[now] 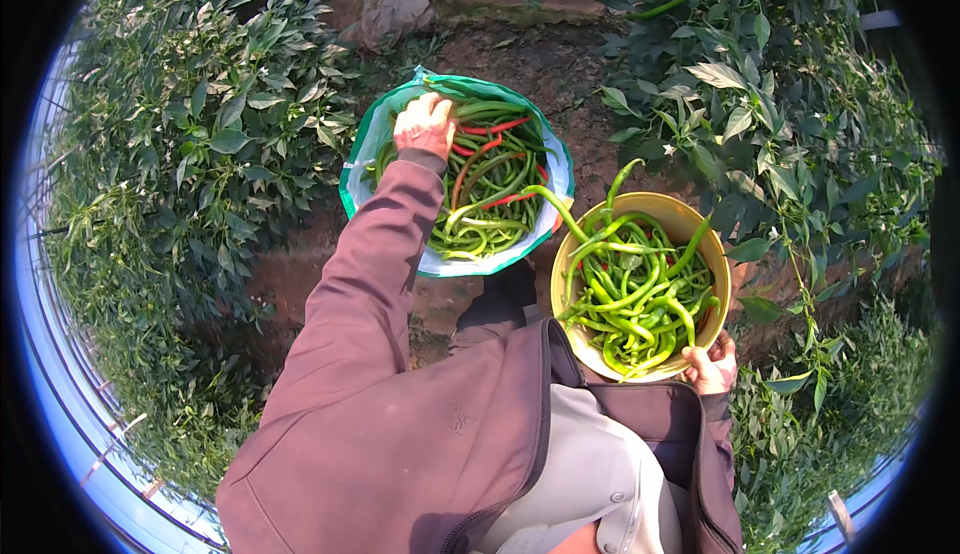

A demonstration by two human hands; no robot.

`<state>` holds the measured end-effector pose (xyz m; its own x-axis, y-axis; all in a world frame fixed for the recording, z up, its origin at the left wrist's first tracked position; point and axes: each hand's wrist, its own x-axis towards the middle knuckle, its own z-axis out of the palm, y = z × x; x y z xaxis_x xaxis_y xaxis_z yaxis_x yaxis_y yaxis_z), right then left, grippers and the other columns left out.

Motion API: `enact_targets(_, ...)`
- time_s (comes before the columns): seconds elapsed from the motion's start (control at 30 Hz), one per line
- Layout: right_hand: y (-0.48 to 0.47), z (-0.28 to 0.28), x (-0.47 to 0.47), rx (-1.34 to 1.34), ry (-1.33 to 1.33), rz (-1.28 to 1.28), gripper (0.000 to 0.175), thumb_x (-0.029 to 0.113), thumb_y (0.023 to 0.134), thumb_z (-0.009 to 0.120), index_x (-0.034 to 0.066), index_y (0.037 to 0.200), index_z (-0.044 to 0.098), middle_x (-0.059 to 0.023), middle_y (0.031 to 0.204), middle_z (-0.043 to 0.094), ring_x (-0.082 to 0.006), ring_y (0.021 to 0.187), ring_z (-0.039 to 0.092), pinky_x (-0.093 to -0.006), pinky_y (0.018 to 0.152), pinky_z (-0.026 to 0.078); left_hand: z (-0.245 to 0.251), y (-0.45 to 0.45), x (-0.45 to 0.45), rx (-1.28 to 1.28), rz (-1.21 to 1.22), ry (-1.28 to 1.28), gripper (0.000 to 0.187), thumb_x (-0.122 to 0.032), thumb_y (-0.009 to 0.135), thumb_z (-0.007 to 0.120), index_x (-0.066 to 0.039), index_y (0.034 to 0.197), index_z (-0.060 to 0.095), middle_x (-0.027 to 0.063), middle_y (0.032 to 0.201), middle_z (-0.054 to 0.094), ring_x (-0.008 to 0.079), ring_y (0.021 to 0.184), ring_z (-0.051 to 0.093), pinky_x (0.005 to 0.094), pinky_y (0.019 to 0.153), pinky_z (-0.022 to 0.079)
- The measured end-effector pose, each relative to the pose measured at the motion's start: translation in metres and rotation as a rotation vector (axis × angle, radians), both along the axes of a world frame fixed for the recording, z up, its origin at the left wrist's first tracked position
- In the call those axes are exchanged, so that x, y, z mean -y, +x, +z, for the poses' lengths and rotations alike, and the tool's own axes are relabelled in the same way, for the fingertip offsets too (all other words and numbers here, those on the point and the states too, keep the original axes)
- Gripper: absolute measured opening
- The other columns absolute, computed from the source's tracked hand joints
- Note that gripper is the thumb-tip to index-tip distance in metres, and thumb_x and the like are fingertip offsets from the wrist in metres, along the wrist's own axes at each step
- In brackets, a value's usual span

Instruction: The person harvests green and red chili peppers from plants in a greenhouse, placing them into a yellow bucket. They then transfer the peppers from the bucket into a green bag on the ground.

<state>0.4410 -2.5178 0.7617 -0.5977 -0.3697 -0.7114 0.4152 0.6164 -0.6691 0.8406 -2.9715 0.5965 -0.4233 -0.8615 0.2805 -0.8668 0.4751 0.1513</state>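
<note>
A green woven bag point(559, 156) with a white lining stands with its mouth spread, full of long green chili peppers and a few red ones point(495, 128). My left hand point(426, 125) is at the bag's far left side, fingers curled down just inside the rim; what lies under them is hidden. To the right, a yellow plastic bucket point(721, 269) is heaped with light green chili peppers point(637, 284). My right hand point(711, 365) grips the bucket's near right rim, thumb over the edge. One pepper point(559, 205) sticks out past the bucket's rim towards the bag.
Dense pepper plants point(247, 134) rise on the left, and more plants point(765, 104) on the right, with leaves close to the bucket. Between the rows runs a bare soil path point(502, 51). A crumpled pale sheet point(397, 10) lies farther up it.
</note>
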Motion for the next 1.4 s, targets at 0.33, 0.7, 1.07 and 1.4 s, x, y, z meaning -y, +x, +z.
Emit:
enact_targets(0.33, 0.013, 0.017, 0.023, -0.051, -0.031, 0.020, 0.066, -0.007, 0.077, 0.075, -0.0049, 0.137, 0.047, -0.0075, 0.097, 0.067, -0.0084, 0.068, 0.062, -0.0195, 0.053, 0.048, -0.020, -0.075, 0.013, 0.517, -0.001, 0.431, 0.032, -0.023, 0.094, 0.067, -0.017, 0.124, 0.074, 0.0102, 0.137, 0.063, 0.0293, 0.130, 0.058, 0.0436, 0.107, 0.049)
enact_targets(0.7, 0.008, 0.038, 0.043, -0.066, -0.061, 0.193, 0.070, -0.006, 0.071, 0.078, -0.0051, 0.135, 0.048, -0.0060, 0.096, 0.065, -0.0105, 0.077, 0.064, -0.0228, 0.065, 0.054, 0.116, -0.084, -0.096, -0.049, -0.764, 0.552, 0.099, -0.021, 0.073, 0.083, -0.016, 0.161, 0.038, 0.0252, 0.168, 0.027, 0.0431, 0.148, 0.041, 0.0501, 0.120, 0.039)
enact_targets(1.07, 0.018, 0.041, 0.076, -0.053, -0.126, 0.275, 0.072, -0.004, 0.071, 0.081, -0.0029, 0.136, 0.049, -0.0077, 0.102, 0.070, -0.0125, 0.081, 0.069, -0.0238, 0.068, 0.059, 0.122, -0.040, -0.101, 0.053, -0.595, 0.075, 0.026, -0.022, 0.086, 0.063, -0.015, 0.111, 0.067, 0.0143, 0.156, 0.048, 0.0356, 0.150, 0.040, 0.0542, 0.125, 0.029)
enact_targets(1.4, 0.026, 0.052, 0.099, -0.054, -0.105, 0.296, 0.070, -0.003, 0.073, 0.080, -0.0001, 0.136, 0.050, -0.0061, 0.100, 0.071, -0.0115, 0.079, 0.069, -0.0230, 0.063, 0.058, 0.098, 0.068, -0.078, 0.053, -0.234, 0.486, 0.020, -0.011, 0.081, 0.070, -0.008, 0.099, 0.062, 0.0117, 0.080, 0.066, 0.0322, 0.078, 0.068, 0.0451, 0.069, 0.053)
